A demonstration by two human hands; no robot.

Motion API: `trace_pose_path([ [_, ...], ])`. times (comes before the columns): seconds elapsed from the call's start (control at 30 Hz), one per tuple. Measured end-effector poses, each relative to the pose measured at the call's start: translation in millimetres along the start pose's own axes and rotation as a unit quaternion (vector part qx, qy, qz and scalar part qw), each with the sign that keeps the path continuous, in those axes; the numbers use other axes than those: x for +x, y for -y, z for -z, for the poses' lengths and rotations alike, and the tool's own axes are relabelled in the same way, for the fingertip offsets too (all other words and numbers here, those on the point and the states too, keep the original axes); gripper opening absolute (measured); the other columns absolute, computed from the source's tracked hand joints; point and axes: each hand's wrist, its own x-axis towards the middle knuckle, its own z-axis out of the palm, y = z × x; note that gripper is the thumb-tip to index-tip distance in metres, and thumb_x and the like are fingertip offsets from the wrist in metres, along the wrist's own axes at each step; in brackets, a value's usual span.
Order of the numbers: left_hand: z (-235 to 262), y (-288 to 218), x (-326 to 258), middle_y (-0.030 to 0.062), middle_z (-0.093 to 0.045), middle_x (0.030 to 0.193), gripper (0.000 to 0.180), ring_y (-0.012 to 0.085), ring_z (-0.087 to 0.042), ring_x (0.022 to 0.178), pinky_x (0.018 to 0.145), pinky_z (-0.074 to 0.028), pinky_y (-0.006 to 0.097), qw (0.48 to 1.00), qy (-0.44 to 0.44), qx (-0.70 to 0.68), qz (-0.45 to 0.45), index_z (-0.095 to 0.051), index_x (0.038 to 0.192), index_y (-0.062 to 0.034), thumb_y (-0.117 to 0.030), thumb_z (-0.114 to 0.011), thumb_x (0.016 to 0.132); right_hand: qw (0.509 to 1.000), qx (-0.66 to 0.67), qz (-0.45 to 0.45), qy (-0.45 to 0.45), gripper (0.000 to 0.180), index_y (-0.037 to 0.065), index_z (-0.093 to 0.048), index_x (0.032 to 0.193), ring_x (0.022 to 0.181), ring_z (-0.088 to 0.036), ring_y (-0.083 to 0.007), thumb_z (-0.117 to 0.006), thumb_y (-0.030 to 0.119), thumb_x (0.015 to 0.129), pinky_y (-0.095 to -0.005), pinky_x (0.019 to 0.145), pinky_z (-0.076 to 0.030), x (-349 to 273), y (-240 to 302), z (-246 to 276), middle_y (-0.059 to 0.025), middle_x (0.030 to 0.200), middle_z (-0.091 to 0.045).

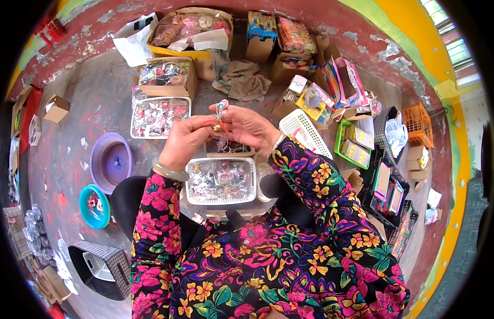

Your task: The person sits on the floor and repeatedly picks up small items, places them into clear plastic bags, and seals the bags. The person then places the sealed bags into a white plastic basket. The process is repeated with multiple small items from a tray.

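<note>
My left hand (184, 141) and my right hand (250, 127) meet above my lap, and both pinch one small trinket (220, 118) with a red loop, a gold bit and a teal-and-pink top. A jade-green bangle (170, 171) circles my left wrist. Just below the hands a white mesh basket (250, 183) holds several small packed trinkets. A smaller tray (229, 148) of similar pieces lies partly hidden behind my fingers.
On the floor ahead stand a white basket of packets (134, 118), cardboard boxes of goods (191, 80), a crumpled cloth (241, 80) and a white lattice tray (303, 125). At the left lie a purple basin (98, 159) and a teal bowl (83, 204); green and orange crates (417, 125) are at the right.
</note>
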Motion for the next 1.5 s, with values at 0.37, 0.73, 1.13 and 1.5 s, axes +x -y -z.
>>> trace_pose_path([
  [0.37,2,7,2,0.0079,-0.062,0.096,0.019,0.0117,-0.06,0.083,0.074,-0.049,0.024,0.998,0.031,0.043,-0.018,-0.062,0.099,0.0028,-0.004,-0.051,0.086,0.783,-0.585,0.177,-0.115,0.022,0.003,-0.064,0.085,0.076,-0.054,-0.0117,-0.056,0.023,0.086,-0.028,0.067,-0.041,16,15,34,-0.0007,0.08,-0.061],
  [0.73,-16,8,-3,0.0149,-0.059,0.107,0.02,0.0183,-0.063,0.086,0.076,-0.053,0.028,0.963,0.097,-0.172,0.181,-0.06,0.099,0.0063,-0.003,-0.055,0.083,0.993,-0.095,0.025,-0.07,0.023,0.002,-0.055,0.103,0.085,-0.061,-0.018,-0.052,0.02,0.089,-0.0252,0.067,-0.046,-5,32,8,-0.007,0.087,-0.062],
  [1.13,-8,17,0,0.0103,-0.062,0.1,0.023,0.0193,-0.062,0.088,0.077,-0.051,0.028,0.951,0.032,-0.292,0.091,-0.056,0.105,0.0051,-0.005,-0.051,0.085,0.992,-0.093,0.024,-0.084,0.018,0.004,-0.062,0.094,0.08,-0.057,-0.0115,-0.056,0.019,0.086,-0.0227,0.066,-0.042,-3,29,-3,-0.004,0.09,-0.063],
  [1.5,-9,20,3,0.0078,-0.061,0.102,0.021,0.0161,-0.061,0.086,0.076,-0.05,0.026,0.982,0.016,-0.175,0.069,-0.058,0.104,0.0033,-0.004,-0.052,0.085,0.951,-0.275,0.045,-0.133,0.018,0.003,-0.064,0.091,0.071,-0.054,-0.0068,-0.058,0.018,0.083,-0.0208,0.058,-0.043,-3,25,-9,-0.0011,0.083,-0.063],
])
